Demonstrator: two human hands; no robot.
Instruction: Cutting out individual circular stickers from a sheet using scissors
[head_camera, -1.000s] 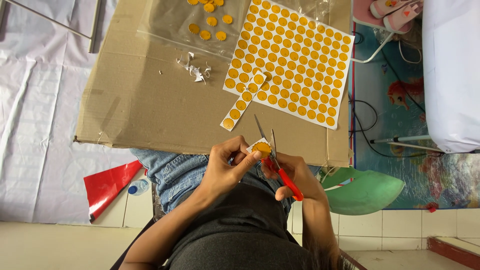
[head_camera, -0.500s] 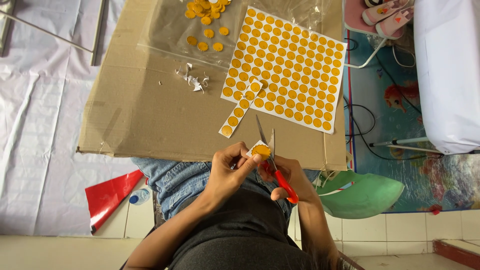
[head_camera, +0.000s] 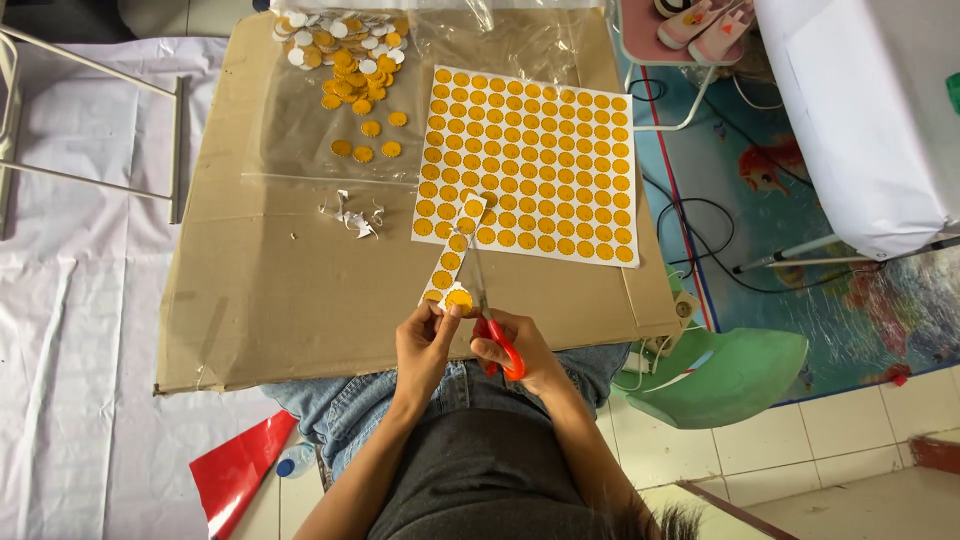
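Note:
My left hand (head_camera: 425, 345) pinches a small orange round sticker piece (head_camera: 459, 298) with a white edge, just above my lap. My right hand (head_camera: 520, 350) grips red-handled scissors (head_camera: 492, 325), their blades pointing up beside that piece. A narrow strip of orange stickers (head_camera: 452, 252) lies on the cardboard sheet (head_camera: 270, 280) right above my hands. A large white sheet printed with rows of orange rounds (head_camera: 535, 165) lies further up. Several cut-out orange rounds (head_camera: 345, 60) are heaped on a clear plastic bag at the top.
Small white paper scraps (head_camera: 350, 215) lie mid-cardboard. A green plastic stool (head_camera: 725, 375) stands to my right, a red glossy sheet (head_camera: 240, 470) at lower left. White cloth (head_camera: 70, 300) covers the floor on the left; cables and a white covered object (head_camera: 860, 110) sit right.
The view has shifted, so the cardboard and sheets sit lower in frame and the pile of cut rounds shows. My hands still hold the piece and scissors close together.

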